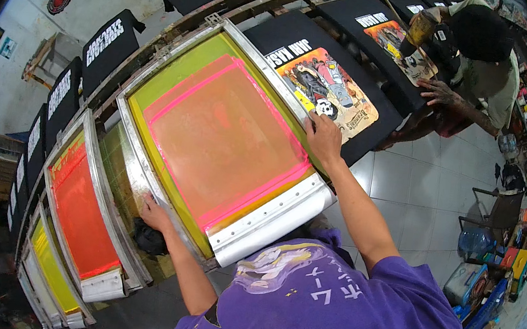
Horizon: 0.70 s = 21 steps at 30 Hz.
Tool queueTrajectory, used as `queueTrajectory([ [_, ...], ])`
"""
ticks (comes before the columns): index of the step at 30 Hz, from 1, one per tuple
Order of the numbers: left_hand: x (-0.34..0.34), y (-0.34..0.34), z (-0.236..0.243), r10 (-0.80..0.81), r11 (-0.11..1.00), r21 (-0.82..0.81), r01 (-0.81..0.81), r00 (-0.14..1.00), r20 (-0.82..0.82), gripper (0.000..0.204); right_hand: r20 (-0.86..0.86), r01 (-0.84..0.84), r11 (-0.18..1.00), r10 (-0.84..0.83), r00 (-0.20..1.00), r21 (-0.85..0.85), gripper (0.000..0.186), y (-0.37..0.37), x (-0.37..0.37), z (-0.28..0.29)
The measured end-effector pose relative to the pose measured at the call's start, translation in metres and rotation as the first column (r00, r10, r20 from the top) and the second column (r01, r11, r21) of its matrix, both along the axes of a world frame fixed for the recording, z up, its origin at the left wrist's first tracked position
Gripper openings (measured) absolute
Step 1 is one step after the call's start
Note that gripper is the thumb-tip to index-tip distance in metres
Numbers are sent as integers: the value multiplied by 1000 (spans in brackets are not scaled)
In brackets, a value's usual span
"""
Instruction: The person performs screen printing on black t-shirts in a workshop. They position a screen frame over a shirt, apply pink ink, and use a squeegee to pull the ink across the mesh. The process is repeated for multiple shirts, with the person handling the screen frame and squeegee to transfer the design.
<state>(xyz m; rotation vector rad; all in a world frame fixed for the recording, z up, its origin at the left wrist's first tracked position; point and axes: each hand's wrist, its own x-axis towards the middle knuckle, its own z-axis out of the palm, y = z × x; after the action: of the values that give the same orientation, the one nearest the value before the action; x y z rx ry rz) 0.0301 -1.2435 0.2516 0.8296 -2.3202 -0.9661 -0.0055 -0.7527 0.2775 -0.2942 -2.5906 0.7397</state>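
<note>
Okay, metal-framed screen (220, 143) is mid-view, tilted on the rack, mounting hardware (213, 20) at its 12 o'clock. Clock below is centred on it. Orange-pink mesh (232, 147), bright pink band (258, 197) along its edge, pale curved flap (272, 228) at 5.

Right hand (324, 137) at 3, fingers closed on the side rail. Left hand (155, 212) at 7, fingers curled, beside the opposite rail; can't tell if it touches or grips.

Handling, my read: frame stiff, moderate weight, should swing as one piece rather than flex. Mesh is the fragile bit: thin, taut, possibly tacky with ink. Hold by the bare side rails, one hand each side, fingers off the mesh. Smooth metal could slip if hands are inky.

Outward: black shirt with colour print (328, 93) at 2, just beside the frame. Further out at 2, co-worker (485, 73) at another printed shirt (400, 46), holding a yellowish tool (421, 29). Red screen (87, 208) at 8, black shirt with white lettering (110, 47) at 10.
</note>
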Motion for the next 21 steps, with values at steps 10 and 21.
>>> queueTrajectory([
  [10, -4, -1, -6, 57, 998, -41, -55, 998, 39, 48, -8, -18, 1000, 18, 1000, -16, 24, 3, -1, 2],
  [21, -8, -13, -20, 132, 989, -80, -124, 986, 103, 53, 13, -54, 994, 56, 998, -94, 27, 10, -2, 2],
])
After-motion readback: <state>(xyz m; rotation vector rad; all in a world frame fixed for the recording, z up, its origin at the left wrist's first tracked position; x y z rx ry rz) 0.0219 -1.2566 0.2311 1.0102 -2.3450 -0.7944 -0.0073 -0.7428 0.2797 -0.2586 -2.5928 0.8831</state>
